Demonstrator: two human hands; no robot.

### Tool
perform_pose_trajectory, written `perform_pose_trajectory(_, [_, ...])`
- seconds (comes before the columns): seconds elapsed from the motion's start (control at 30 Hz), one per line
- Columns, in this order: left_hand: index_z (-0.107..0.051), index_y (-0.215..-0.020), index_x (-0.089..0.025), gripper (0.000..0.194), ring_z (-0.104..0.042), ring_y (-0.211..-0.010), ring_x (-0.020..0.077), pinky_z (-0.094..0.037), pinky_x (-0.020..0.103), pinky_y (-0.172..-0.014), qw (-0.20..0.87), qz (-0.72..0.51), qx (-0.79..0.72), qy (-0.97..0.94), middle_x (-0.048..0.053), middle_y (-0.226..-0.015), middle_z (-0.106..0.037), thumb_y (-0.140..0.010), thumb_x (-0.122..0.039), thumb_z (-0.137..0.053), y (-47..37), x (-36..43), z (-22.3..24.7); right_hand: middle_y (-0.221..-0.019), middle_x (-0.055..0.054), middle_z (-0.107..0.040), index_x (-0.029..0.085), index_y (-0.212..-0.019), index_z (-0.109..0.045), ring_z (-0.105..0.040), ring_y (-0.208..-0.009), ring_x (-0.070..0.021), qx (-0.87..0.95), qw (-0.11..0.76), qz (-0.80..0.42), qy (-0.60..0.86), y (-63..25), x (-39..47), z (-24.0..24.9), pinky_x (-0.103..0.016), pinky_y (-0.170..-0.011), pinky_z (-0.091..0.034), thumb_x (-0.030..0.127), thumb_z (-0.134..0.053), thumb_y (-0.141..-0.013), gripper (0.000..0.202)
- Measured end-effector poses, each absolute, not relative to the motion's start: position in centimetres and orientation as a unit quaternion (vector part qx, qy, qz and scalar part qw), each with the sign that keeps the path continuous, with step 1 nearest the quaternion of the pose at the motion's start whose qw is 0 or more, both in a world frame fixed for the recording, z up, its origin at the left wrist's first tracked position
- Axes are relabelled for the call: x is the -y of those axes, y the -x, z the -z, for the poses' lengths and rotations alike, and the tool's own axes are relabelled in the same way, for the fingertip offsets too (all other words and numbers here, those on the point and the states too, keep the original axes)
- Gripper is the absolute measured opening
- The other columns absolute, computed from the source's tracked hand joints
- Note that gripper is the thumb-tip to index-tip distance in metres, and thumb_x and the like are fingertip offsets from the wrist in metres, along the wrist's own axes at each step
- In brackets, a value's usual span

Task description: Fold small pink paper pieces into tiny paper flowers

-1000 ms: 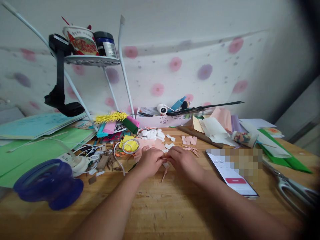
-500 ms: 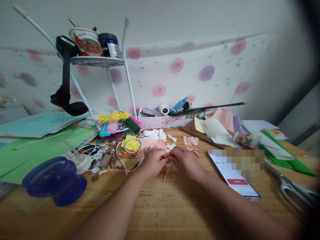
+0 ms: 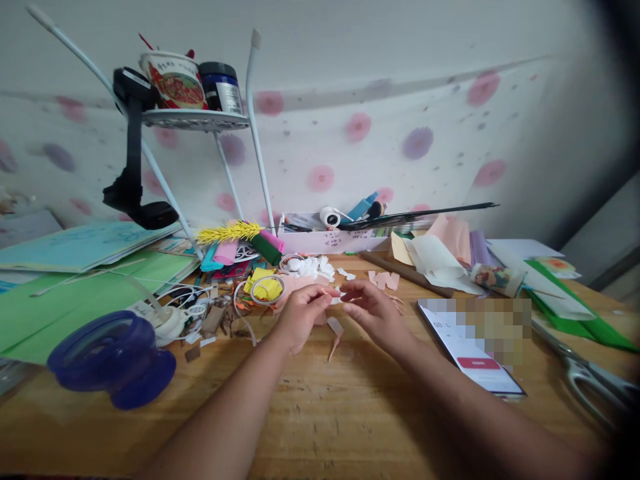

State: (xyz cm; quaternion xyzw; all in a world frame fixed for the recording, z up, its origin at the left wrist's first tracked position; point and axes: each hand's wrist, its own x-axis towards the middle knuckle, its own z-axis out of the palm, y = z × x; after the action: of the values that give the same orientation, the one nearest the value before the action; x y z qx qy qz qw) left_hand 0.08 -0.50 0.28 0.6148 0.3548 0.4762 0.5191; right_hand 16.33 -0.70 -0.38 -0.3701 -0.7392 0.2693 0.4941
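Note:
My left hand (image 3: 303, 313) is closed in a pinch, with a small pale bit of paper showing at its thumb and fingertips. Facing it, my right hand (image 3: 373, 313) has its thumb and fingers apart and holds nothing that I can see. Below the gap between the hands lies a twisted pink paper strip (image 3: 335, 339) with a pale end. Cut pink paper pieces (image 3: 384, 279) lie beyond my right hand. White paper scraps (image 3: 313, 267) are heaped behind the hands, and yellow paper (image 3: 267, 288) sits by a roll of tape to the left.
A phone (image 3: 470, 353) and scissors (image 3: 590, 380) lie at the right. On the left are a blue-purple tape dispenser (image 3: 113, 360) and green sheets (image 3: 100, 300). A white rack (image 3: 195, 120) holds a paper tub and jar. Behind stands a white box (image 3: 330, 241) of tools.
My hands have come slightly apart. The right fingers have opened away from the left hand, which keeps its pinch. The twisted strip below the hands shows more fully.

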Motion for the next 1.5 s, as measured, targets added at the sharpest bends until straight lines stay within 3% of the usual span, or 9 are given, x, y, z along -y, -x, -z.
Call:
perform_pose_trajectory(0.1, [-0.058, -0.089, -0.014, 0.024, -0.054, -0.085, 0.0170, -0.043, 0.030, -0.073, 0.559, -0.488, -0.336, -0.579, 0.007, -0.092, -0.059, -0.074, -0.032, -0.054, -0.2, 0.6, -0.2, -0.091, -0.005, -0.058, 0.019, -0.100, -0.050, -0.057, -0.077, -0.0131, 0.746, 0.486, -0.261, 0.372, -16.1, 0.8, 0.5, -0.028, -0.069, -0.047, 0.024, -0.057, -0.073, 0.028])
perform_pose_trajectory(0.3, [-0.050, -0.083, -0.016, 0.021, -0.051, -0.066, 0.0083, -0.043, 0.021, -0.059, 0.562, -0.498, -0.347, -0.562, -0.001, -0.075, -0.053, -0.070, -0.029, -0.059, -0.4, 0.7, -0.3, -0.074, -0.003, -0.060, 0.019, -0.080, -0.058, -0.056, -0.067, -0.0127, 0.744, 0.518, -0.151, 0.394, -16.1, 1.3, -0.2, -0.025, -0.061, -0.045, 0.021, -0.056, -0.073, 0.007])
perform_pose_trajectory(0.5, [-0.054, -0.088, -0.013, 0.029, -0.054, -0.074, 0.0131, -0.045, 0.027, -0.065, 0.592, -0.442, -0.356, -0.572, 0.005, -0.084, -0.056, -0.072, -0.037, -0.056, -0.3, 0.9, -0.8, -0.078, -0.004, -0.057, 0.019, -0.075, -0.059, -0.054, -0.073, -0.0133, 0.775, 0.509, -0.090, 0.363, -16.5, 1.5, -0.8, -0.026, -0.065, -0.044, 0.020, -0.052, -0.076, 0.007])
perform_pose_trajectory(0.6, [-0.056, -0.076, -0.010, 0.030, -0.053, -0.070, 0.0129, -0.044, 0.028, -0.066, 0.583, -0.426, -0.370, -0.584, 0.004, -0.073, -0.056, -0.073, -0.040, -0.052, -0.4, 0.8, -0.6, -0.082, -0.005, -0.056, 0.019, -0.076, -0.060, -0.053, -0.075, -0.0140, 0.791, 0.491, -0.066, 0.359, -16.6, 1.4, -0.8, -0.027, -0.065, -0.044, 0.020, -0.051, -0.076, 0.009])
perform_pose_trajectory(0.73, [-0.053, -0.069, -0.012, 0.021, -0.048, -0.060, 0.0091, -0.041, 0.024, -0.059, 0.503, -0.435, -0.383, -0.641, -0.001, -0.064, -0.051, -0.072, -0.033, -0.055, -0.4, 0.4, -0.2, -0.079, -0.004, -0.058, 0.018, -0.073, -0.058, -0.054, -0.074, -0.0134, 0.788, 0.486, -0.095, 0.366, -16.4, 1.4, -0.7, -0.026, -0.066, -0.043, 0.023, -0.052, -0.077, 0.009])
perform_pose_trajectory(0.87, [-0.051, -0.068, -0.015, 0.010, -0.048, -0.063, 0.0100, -0.040, 0.023, -0.060, 0.367, -0.442, -0.403, -0.712, -0.001, -0.066, -0.053, -0.071, -0.024, -0.054, -0.4, 0.6, -0.4, -0.066, 0.000, -0.056, 0.017, -0.067, -0.054, -0.051, -0.061, -0.0109, 0.755, 0.467, -0.183, 0.423, -16.0, 1.3, -0.6, -0.022, -0.056, -0.040, 0.028, -0.051, -0.077, 0.016])
perform_pose_trajectory(1.0, [-0.052, -0.066, -0.017, 0.009, -0.049, -0.068, 0.0121, -0.038, 0.024, -0.063, 0.217, -0.424, -0.417, -0.774, 0.000, -0.067, -0.055, -0.073, -0.022, -0.051, -0.3, 1.1, -1.1, -0.064, 0.001, -0.055, 0.017, -0.069, -0.053, -0.051, -0.060, -0.0108, 0.731, 0.450, -0.257, 0.444, -15.9, 1.3, -0.5, -0.021, -0.055, -0.039, 0.031, -0.047, -0.079, 0.018])
perform_pose_trajectory(1.27, [-0.049, -0.067, -0.016, 0.013, -0.047, -0.060, 0.0103, -0.037, 0.022, -0.056, 0.276, -0.406, -0.413, -0.767, -0.001, -0.065, -0.053, -0.076, -0.026, -0.047, -0.8, 1.0, -0.6, -0.066, -0.002, -0.053, 0.018, -0.067, -0.049, -0.049, -0.063, -0.0122, 0.783, 0.437, -0.095, 0.433, -16.2, 1.6, -0.7, -0.023, -0.058, -0.036, 0.024, -0.045, -0.080, 0.015])
perform_pose_trajectory(1.5, [-0.043, -0.057, -0.018, 0.014, -0.046, -0.067, 0.0140, -0.034, 0.027, -0.066, 0.039, -0.379, -0.439, -0.814, 0.001, -0.063, -0.050, -0.069, -0.011, -0.046, -0.9, 1.2, -1.2, -0.063, 0.000, -0.052, 0.017, -0.065, -0.048, -0.048, -0.060, -0.0116, 0.770, 0.421, -0.116, 0.464, -15.4, 1.9, -0.7, -0.022, -0.055, -0.035, 0.021, -0.045, -0.079, 0.015])
